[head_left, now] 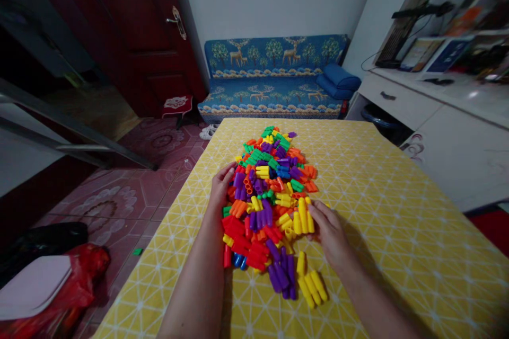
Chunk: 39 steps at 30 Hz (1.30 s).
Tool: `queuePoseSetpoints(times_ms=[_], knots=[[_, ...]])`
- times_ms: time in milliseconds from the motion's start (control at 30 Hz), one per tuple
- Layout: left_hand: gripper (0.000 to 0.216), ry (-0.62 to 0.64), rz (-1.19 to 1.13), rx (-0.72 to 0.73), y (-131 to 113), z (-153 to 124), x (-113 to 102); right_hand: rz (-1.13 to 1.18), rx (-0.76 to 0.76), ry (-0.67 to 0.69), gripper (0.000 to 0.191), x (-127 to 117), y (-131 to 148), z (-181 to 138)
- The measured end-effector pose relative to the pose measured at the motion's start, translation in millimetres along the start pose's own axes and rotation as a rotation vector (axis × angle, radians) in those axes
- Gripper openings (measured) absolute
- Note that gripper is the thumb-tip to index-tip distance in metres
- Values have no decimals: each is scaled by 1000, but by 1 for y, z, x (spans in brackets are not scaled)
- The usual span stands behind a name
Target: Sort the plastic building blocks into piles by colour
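Observation:
A long heap of plastic bullet-shaped building blocks [260,217] in red, yellow, purple, green, orange and blue covers the middle of the table. At its near right side, my right hand [328,225] is closed on a yellow building block [304,217], thumb and fingers at its right edge. My left hand [221,185] rests against the heap's left edge, its fingers stretched forward beside red and purple pieces; some fingertips are hidden by the heap. Close to me lie a purple cluster of blocks [283,274] and a yellow cluster of blocks [313,287].
A yellow cloth with white lines covers the table [397,212]. Behind it stands a blue patterned sofa [274,82]; a white cabinet [457,153] is on the right. On the floor at left are a red bag [91,270], a green piece [137,251] and metal ladder-like bars [95,147].

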<state>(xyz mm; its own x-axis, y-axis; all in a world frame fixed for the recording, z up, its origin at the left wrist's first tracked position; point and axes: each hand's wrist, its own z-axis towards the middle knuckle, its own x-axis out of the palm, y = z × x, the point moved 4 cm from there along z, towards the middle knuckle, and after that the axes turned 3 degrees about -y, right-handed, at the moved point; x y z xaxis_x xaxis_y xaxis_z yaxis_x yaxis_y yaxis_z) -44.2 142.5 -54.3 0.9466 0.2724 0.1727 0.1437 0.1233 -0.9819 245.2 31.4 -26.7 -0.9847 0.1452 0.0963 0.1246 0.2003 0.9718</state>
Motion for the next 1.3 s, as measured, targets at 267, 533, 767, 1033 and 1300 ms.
queuePoseSetpoints(times_ms=[267,533,767,1033,1300], knots=[[34,307,596,326,-77,-28,29,209,11,-9,36,18,-6,7],[43,712,766,366,-123,-95,102,436,-139,-69,36,23,1,0],[67,838,869,286,-100,-105,115,349,-251,-70,30,20,1,2],[29,547,1070,331,-114,-89,94,-238,-433,-58,42,6,13,18],[22,603,1059,369,-115,-86,92,-1142,-406,188,25,-6,30,-15]])
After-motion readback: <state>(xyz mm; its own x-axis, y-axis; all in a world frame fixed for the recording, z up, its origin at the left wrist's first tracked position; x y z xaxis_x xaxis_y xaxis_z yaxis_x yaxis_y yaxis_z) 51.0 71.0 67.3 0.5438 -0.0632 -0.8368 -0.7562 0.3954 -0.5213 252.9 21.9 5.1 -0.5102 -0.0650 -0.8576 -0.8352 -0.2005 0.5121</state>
